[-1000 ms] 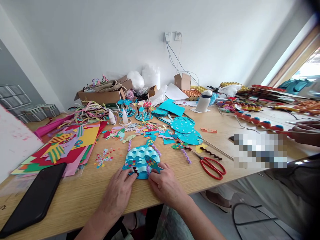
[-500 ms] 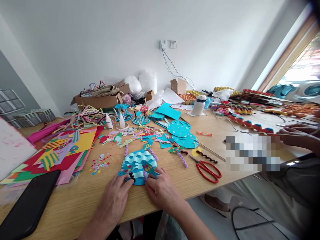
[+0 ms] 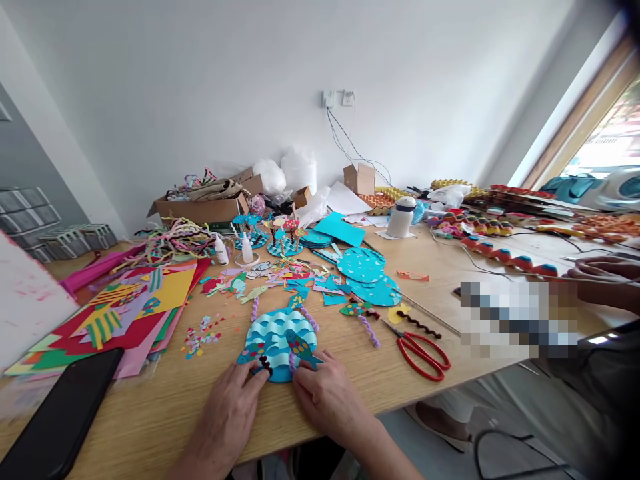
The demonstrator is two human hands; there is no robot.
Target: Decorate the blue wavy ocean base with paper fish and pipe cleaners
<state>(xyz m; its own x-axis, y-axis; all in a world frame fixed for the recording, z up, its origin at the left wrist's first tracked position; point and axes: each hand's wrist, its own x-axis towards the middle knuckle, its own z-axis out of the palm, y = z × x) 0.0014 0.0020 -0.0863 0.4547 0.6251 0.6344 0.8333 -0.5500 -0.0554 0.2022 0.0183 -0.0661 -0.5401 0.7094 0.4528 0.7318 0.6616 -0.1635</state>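
Observation:
A round blue disc with pale wave strips [image 3: 277,330] lies near the table's front edge. Paper fish on twisted pipe-cleaner stems stand around its rim. My left hand [image 3: 237,393] is at the disc's lower left, its fingertips closed on a dark brown stem [image 3: 265,363] below a blue fish. At the lower right, my right hand [image 3: 325,383] has its fingers bent together at a purple stem [image 3: 293,362], beside a dark blue spotted fish [image 3: 299,345]. Red-handled scissors [image 3: 423,353] lie to the right, near loose fish on stems.
A black phone [image 3: 63,410] and coloured paper sheets [image 3: 173,290] lie left. Glue bottles [image 3: 247,249], paper scraps and blue discs [image 3: 361,265] are behind. At the right edge, another person's hand [image 3: 607,269] is over the table.
The whole view has shifted slightly, so things appear a little lower and further right. Both my hands keep their places at the disc.

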